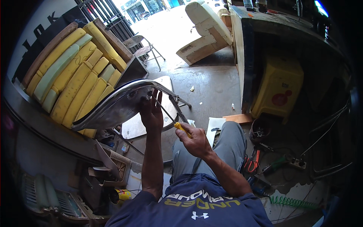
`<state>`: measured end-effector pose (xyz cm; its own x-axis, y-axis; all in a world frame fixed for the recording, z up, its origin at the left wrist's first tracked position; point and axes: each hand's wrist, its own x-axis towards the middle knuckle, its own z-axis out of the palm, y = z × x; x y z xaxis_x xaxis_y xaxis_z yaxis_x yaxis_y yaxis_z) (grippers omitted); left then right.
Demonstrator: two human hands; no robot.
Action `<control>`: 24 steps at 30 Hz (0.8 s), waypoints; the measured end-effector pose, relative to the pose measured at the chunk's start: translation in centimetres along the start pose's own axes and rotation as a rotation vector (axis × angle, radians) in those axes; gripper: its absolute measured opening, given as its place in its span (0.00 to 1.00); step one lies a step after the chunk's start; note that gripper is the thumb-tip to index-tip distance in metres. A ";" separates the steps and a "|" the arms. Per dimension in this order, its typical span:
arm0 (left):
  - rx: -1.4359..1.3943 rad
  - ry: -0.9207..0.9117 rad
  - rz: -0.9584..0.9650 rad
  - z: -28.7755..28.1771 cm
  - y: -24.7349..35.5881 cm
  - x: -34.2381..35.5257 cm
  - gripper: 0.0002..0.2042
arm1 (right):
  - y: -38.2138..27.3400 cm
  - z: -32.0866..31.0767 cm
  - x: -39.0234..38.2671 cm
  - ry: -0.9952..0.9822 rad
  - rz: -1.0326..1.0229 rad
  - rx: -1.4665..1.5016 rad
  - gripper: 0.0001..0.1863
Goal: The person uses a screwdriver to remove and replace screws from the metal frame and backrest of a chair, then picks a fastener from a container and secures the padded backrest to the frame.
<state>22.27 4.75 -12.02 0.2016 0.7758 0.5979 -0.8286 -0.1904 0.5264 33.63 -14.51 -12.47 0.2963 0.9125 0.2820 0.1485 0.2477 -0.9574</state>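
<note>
My right hand (194,140) is wrapped round the yellow handle of a screwdriver (180,128). Its thin metal shaft slants up and left to the backrest of a folding chair (113,104), meeting it near a small hole or fitting. Beside the tip, my left hand (152,115) is raised against the backrest, its fingers stretched upward and apart. Any screw at the tip is too small to make out. The backrest has a shiny metal rim, and a pale seat panel (134,125) lies below it.
Stacked yellow and green foam pads (75,75) stand at the left. An L-shaped foam seat (204,34) is at the back. To the right are a workbench (239,41), a yellow plastic stool (278,85), orange-handled scissors (253,162) and a coiled green hose (291,201). A cardboard box (121,162) sits lower left.
</note>
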 end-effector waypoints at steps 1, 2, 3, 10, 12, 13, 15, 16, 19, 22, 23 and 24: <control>-0.001 -0.008 0.004 -0.1 0.0 0.0 0.09 | 0.4 0.2 0.0 0.015 -0.027 -0.002 0.24; -0.003 -0.017 0.006 -0.2 0.0 0.1 0.09 | 0.7 0.4 0.0 0.033 -0.054 -0.004 0.23; -0.006 -0.026 0.009 -0.3 0.0 0.1 0.09 | 0.8 0.5 0.1 0.052 -0.080 -0.007 0.23; 0.017 -0.038 0.015 -0.2 0.1 0.1 0.10 | -0.4 0.0 0.6 0.063 -0.120 -0.041 0.22; 0.044 -0.028 0.020 0.0 0.0 0.1 0.10 | -1.1 -1.0 1.0 -0.133 0.171 0.221 0.20; 0.047 -0.021 0.037 -0.4 -0.1 0.0 0.10 | -1.7 -1.3 1.0 -0.157 0.199 0.214 0.19; 0.055 -0.007 0.071 -1.9 -0.5 0.0 0.14 | -3.1 -1.7 0.9 -0.136 0.133 0.064 0.18; 0.051 -0.008 0.079 -2.1 -0.8 0.1 0.13 | -3.5 -1.8 0.9 -0.084 0.039 -0.081 0.17; 0.040 -0.008 0.094 -2.7 -1.5 0.1 0.13 | -1.8 0.4 0.7 0.218 -0.361 -0.387 0.16; 0.025 -0.018 0.092 -3.0 -1.7 0.2 0.13 | -2.7 -0.4 0.9 -0.121 0.087 0.069 0.18; 0.017 -0.029 0.090 -3.1 -1.6 0.3 0.13 | -3.2 -0.9 1.1 -0.207 0.239 0.227 0.18; 0.012 -0.027 0.094 -3.1 -1.7 0.4 0.13 | -3.6 -1.5 1.3 -0.268 0.405 0.373 0.18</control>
<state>22.10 7.27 -14.55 0.1375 0.7380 0.6606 -0.8383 -0.2686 0.4745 34.89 -14.70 -8.60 0.0051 0.9961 -0.0877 -0.2806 -0.0828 -0.9562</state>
